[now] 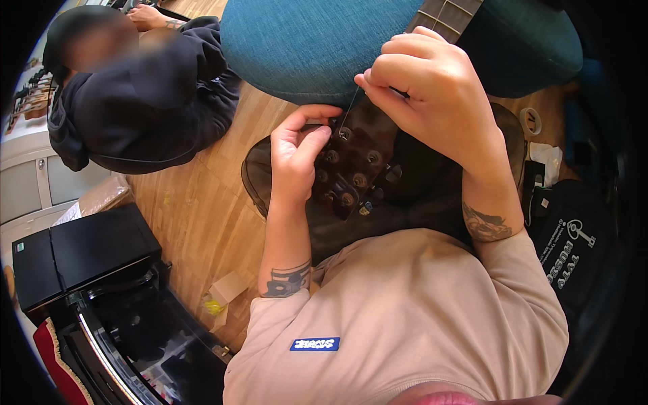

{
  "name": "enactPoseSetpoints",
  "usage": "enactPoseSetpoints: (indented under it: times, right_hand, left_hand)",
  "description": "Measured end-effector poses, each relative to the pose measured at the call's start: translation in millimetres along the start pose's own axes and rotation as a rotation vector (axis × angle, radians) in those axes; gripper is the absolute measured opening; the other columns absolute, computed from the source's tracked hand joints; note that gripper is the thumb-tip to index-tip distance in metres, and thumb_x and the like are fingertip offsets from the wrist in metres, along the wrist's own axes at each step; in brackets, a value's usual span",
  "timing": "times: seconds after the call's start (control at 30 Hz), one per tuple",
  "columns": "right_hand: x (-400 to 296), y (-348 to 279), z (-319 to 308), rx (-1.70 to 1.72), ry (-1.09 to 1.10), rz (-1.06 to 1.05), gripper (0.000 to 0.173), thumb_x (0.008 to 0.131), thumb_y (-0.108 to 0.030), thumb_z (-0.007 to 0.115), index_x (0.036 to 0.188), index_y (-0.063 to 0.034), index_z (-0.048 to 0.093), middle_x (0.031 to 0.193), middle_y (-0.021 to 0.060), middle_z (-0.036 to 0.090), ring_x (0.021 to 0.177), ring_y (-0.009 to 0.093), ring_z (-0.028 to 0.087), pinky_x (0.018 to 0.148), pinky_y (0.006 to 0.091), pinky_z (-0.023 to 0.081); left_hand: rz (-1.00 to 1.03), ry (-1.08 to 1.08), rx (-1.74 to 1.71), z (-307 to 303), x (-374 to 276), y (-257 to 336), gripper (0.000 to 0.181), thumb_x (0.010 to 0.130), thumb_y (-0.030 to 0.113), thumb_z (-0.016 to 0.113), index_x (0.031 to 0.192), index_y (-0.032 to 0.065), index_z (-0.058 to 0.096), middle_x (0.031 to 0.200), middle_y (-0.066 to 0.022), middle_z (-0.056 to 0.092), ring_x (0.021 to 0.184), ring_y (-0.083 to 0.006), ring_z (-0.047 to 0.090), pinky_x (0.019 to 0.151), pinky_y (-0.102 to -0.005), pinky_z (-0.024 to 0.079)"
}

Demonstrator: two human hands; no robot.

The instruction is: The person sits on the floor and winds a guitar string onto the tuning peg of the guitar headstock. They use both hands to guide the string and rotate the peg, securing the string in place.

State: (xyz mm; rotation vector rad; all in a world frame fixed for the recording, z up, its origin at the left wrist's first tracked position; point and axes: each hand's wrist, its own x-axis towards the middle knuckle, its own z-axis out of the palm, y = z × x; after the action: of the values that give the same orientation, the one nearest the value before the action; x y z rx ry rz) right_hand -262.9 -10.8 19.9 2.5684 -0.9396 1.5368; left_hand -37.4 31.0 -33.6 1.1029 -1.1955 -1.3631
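The dark reddish-brown headstock point(354, 167) of a guitar lies in front of me, with several string posts and tuning pegs along its sides. My left hand point(298, 152) is at its left edge, thumb and index finger around a dark tuning peg button point(333, 122). A thin string point(347, 115) rises from the nearest post to my right hand point(430, 81), whose thumb and finger pinch it above the headstock. Beyond that hand the fretboard point(445, 17) of the neck shows; my right hand hides the neck's lower part.
Blue fabric cushions point(314, 45) support the neck. A dark padded bag point(273, 167) lies under the headstock. At left, a person point(147, 96) in dark clothing sits near a black piano point(101, 253). A small opened box point(228, 288) and a tape roll point(530, 121) rest on the wooden floor point(202, 202).
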Motion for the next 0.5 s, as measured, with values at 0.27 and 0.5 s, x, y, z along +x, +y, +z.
enactPoseSetpoints:
  times: [0.27,0.5]
  right_hand:
    - [6,-4,-4,-0.049,-0.017,-0.006,0.021,0.075,-0.003,0.084,0.072,-0.0052,0.063,0.068,0.0052,0.059,0.062,0.024,0.054,0.059,0.0342,0.044]
    - [2,-1,-1,-0.026,-0.031,0.003,0.019,0.076,-0.005,0.084,0.074,-0.0046,0.065,0.070,0.0065,0.060,0.063,0.025,0.056,0.060,0.0345,0.046]
  left_hand:
    - [0.092,-0.033,-0.054,-8,0,-14,0.021,0.091,-0.005,0.060,0.109,-0.0006,0.070,0.099,-0.0006,0.062,0.087,-0.0058,0.056,0.079,-0.0215,0.045]
    - [0.028,-0.062,-0.069,5,-2,-5,0.014,0.090,-0.003,0.061,0.102,0.0005,0.067,0.095,-0.0003,0.061,0.084,-0.0074,0.055,0.077,-0.0224,0.044]
